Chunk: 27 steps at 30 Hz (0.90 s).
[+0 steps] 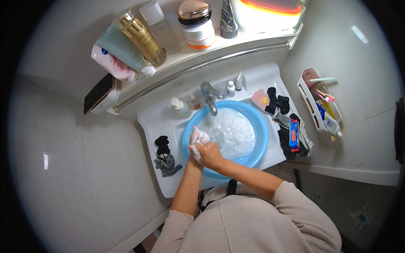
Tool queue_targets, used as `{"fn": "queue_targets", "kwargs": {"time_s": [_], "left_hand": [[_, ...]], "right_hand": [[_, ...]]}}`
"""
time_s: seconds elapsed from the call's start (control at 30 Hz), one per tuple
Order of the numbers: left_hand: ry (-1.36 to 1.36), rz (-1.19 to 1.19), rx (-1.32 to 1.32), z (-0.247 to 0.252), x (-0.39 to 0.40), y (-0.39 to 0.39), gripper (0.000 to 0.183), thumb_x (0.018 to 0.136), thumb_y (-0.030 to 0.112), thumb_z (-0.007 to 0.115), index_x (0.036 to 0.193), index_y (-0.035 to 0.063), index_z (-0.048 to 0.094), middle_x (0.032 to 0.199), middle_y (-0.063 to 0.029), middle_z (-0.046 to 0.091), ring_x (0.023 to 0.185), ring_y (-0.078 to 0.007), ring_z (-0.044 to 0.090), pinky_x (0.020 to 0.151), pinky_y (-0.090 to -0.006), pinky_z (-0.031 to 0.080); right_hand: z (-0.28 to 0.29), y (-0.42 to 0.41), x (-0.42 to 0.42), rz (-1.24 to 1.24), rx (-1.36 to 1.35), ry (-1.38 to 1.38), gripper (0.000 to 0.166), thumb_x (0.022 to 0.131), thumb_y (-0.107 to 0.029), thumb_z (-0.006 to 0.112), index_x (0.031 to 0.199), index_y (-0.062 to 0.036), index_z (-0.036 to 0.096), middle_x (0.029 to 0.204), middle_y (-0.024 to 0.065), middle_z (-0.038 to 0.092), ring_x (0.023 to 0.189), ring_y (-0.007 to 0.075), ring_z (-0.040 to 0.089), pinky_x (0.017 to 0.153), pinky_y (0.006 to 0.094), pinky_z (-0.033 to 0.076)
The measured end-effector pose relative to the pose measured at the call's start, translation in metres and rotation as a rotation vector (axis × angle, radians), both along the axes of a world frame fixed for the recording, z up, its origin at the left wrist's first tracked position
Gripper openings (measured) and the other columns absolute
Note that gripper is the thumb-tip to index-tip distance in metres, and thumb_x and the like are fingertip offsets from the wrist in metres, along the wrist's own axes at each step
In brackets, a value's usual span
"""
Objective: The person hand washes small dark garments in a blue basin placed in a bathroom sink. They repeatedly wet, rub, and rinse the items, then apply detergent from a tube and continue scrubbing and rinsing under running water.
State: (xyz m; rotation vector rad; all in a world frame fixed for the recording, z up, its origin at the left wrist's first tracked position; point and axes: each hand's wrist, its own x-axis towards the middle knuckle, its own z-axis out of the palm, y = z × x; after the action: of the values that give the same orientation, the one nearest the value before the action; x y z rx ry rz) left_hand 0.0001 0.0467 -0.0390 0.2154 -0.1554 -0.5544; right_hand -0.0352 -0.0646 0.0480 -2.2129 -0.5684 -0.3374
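Observation:
My left hand (196, 134) and my right hand (210, 152) are pressed together over the left side of a light blue plastic basin (261, 139). Between them is a whitish, lather-covered cloth (196, 154), bunched up and mostly hidden by my fingers; its exact kind cannot be made out. My right hand is curled into a fist, and foam coats my left palm and fingers. White suds (234, 132) cover the water in the basin. Above its back rim hangs the spout of a chrome faucet (210, 95).
The basin sits in a white washbasin (148, 126). Black and grey socks (165, 158) lie left; more dark socks (282, 104) and a blue-red soap packet (294, 135) lie right. A pump bottle (181, 108) stands behind. A metal rail (202, 68) runs below the cosmetics shelf (174, 61). A toothbrush caddy (311, 104) hangs right.

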Motion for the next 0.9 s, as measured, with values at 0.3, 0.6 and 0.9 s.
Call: {"fn": "queue_targets", "kwargs": {"time_s": [0.3, 0.6, 0.9], "left_hand": [[0.137, 0.172, 0.264, 0.014, -0.002, -0.008, 0.026, 0.091, 0.037, 0.045, 0.092, 0.0134, 0.054, 0.092, -0.0035, 0.057, 0.084, -0.0134, 0.056, 0.072, -0.0287, 0.047], [0.34, 0.208, 0.297, 0.069, -0.004, -0.035, 0.033, 0.091, 0.042, 0.041, 0.105, 0.0147, 0.053, 0.094, 0.0, 0.059, 0.081, -0.0141, 0.059, 0.069, -0.0267, 0.049], [0.558, 0.243, 0.507, 0.076, -0.007, -0.045, 0.042, 0.092, 0.047, 0.035, 0.1, 0.0089, 0.052, 0.102, -0.0048, 0.058, 0.094, -0.0194, 0.057, 0.084, -0.0359, 0.046]], "right_hand": [[-0.013, 0.007, 0.018, -0.088, 0.074, -0.052, 0.024, 0.076, -0.029, 0.058, 0.094, -0.0126, 0.061, 0.056, 0.0111, 0.056, 0.051, 0.0315, 0.056, 0.045, 0.0408, 0.044], [-0.006, -0.004, 0.044, -0.101, 0.007, 0.111, 0.016, 0.074, -0.019, 0.06, 0.084, -0.0062, 0.058, 0.058, 0.0167, 0.057, 0.053, 0.0337, 0.058, 0.047, 0.0414, 0.044], [-0.025, -0.027, 0.069, -0.249, 0.177, 0.196, 0.026, 0.08, -0.037, 0.058, 0.078, -0.012, 0.062, 0.059, 0.0134, 0.058, 0.057, 0.0257, 0.06, 0.051, 0.0359, 0.044]]}}
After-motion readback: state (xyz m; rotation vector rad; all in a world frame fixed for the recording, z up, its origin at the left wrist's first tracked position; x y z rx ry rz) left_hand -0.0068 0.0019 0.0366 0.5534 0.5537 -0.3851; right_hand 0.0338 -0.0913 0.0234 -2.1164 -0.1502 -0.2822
